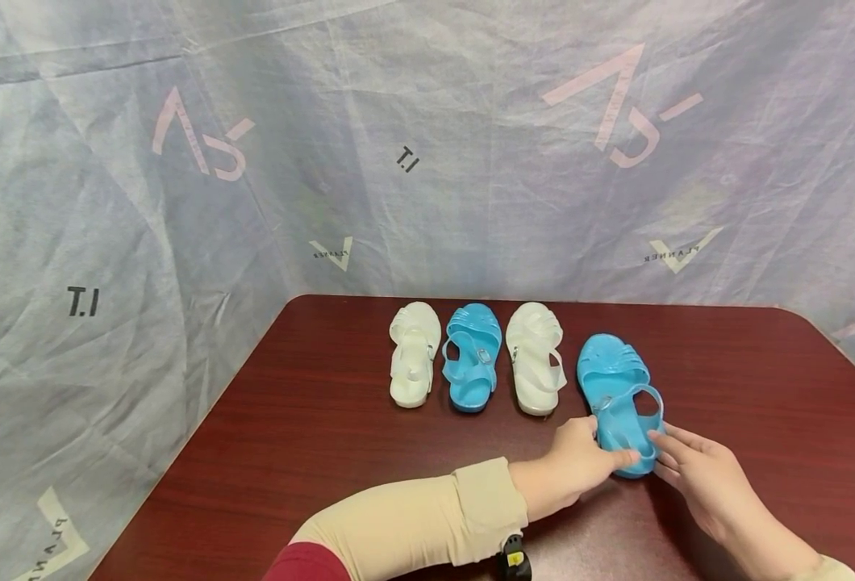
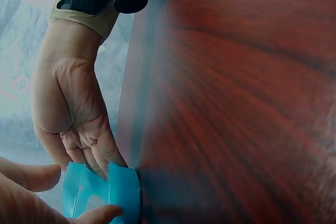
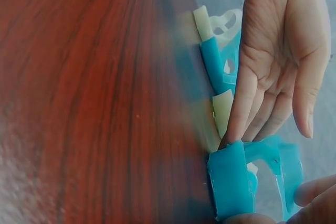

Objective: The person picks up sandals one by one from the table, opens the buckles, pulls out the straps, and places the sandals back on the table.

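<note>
A blue sandal [image 1: 616,415] with a strap and open sides lies toe away at the right of the row, in front of me. My left hand [image 1: 573,460] holds it at the heel end, thumb over the heel and the other fingers along its left side. On the opposite side my right hand [image 1: 711,480] holds the heel strap, fingertips against its outer edge. In the left wrist view the blue sandal [image 2: 125,195] stands between both hands' fingers. The right wrist view shows the heel of the blue sandal [image 3: 228,187] close to the tabletop.
Left of the blue sandal, a white sandal [image 1: 534,359], a second blue sandal [image 1: 471,395] and another white sandal [image 1: 413,371] lie in a row, toes toward the back. They rest on a dark red wooden table [image 1: 311,444]. A printed grey cloth [image 1: 427,145] hangs behind.
</note>
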Demonstrator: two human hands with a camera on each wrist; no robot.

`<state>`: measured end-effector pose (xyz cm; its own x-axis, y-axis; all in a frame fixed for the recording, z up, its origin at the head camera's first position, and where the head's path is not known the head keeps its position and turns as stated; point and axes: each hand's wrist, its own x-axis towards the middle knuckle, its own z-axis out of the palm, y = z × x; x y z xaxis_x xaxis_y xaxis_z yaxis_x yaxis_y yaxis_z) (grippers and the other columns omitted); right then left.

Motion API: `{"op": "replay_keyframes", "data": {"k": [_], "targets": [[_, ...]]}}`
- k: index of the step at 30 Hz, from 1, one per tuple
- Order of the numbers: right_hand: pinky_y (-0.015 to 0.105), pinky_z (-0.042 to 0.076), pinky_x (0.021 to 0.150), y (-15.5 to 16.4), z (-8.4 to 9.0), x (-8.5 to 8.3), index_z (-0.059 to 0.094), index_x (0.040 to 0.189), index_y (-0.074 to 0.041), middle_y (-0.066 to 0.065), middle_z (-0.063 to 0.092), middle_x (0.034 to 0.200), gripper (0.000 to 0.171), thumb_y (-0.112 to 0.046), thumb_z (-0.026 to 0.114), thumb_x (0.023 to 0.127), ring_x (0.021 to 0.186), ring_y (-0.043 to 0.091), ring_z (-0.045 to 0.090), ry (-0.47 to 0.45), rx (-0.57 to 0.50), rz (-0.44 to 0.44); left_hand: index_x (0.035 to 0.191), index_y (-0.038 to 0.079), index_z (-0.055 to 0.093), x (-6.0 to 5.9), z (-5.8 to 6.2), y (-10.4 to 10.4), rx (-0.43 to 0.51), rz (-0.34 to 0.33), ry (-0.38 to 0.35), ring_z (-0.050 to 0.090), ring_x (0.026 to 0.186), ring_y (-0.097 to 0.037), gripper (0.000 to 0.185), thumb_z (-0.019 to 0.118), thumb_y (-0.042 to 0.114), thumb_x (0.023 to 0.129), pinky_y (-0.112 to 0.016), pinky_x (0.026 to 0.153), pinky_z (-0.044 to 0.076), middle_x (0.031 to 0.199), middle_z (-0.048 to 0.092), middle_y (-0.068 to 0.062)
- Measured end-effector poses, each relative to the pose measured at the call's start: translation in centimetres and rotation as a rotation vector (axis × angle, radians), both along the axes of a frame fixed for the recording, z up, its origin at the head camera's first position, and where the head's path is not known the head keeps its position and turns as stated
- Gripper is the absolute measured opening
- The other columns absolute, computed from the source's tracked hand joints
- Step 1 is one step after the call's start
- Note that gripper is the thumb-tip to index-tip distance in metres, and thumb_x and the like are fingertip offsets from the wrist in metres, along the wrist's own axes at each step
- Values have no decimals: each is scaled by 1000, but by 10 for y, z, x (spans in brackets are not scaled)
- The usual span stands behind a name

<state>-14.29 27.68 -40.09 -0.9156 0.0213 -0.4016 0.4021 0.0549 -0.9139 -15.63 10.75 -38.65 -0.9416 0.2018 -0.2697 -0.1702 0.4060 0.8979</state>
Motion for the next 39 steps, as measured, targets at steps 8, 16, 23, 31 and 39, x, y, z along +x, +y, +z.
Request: {"op": "replay_keyframes", "data": {"k": [8, 16, 23, 31, 39], "targets": [[19, 54, 80, 2, 1, 5, 5, 151, 8, 28, 6, 159, 79, -37, 48, 102, 90, -11, 54, -19, 3, 11, 125, 7, 62, 5, 0, -1, 6, -23, -5, 58, 107, -3, 52, 81, 24, 79, -25, 90, 50, 116, 67, 3], [21, 55, 82, 1, 2, 9, 6, 151, 9, 29, 6, 158, 78, -37, 47, 102, 92, -10, 55, -25, 14, 24, 120, 7, 65, 11, 2, -2, -13, -28, 16, 60, 102, -3, 48, 82, 23, 78, -23, 86, 51, 110, 68, 3], [22, 55, 82, 2, 4, 13, 5, 151, 9, 29, 5, 158, 78, -34, 49, 102, 93, -8, 55, -29, 2, 23, 118, 7, 65, 15, 4, -3, 5, -37, 9, 60, 100, -3, 44, 81, 20, 79, -24, 85, 51, 108, 69, 3], [25, 55, 85, 4, 4, 18, 2, 151, 9, 30, 0, 158, 76, -31, 45, 103, 95, -6, 56, -44, -22, 40, 114, 10, 67, 21, 3, -5, 9, -53, 18, 62, 99, -3, 39, 81, 19, 79, -23, 82, 52, 105, 69, 5], [28, 55, 87, 6, 1, 21, 2, 151, 9, 29, 1, 158, 77, -32, 47, 103, 98, -2, 58, -47, -23, 40, 117, 10, 66, 23, 2, -6, 38, -53, -4, 63, 101, -4, 41, 80, 19, 80, -24, 82, 53, 108, 69, 5]]}}
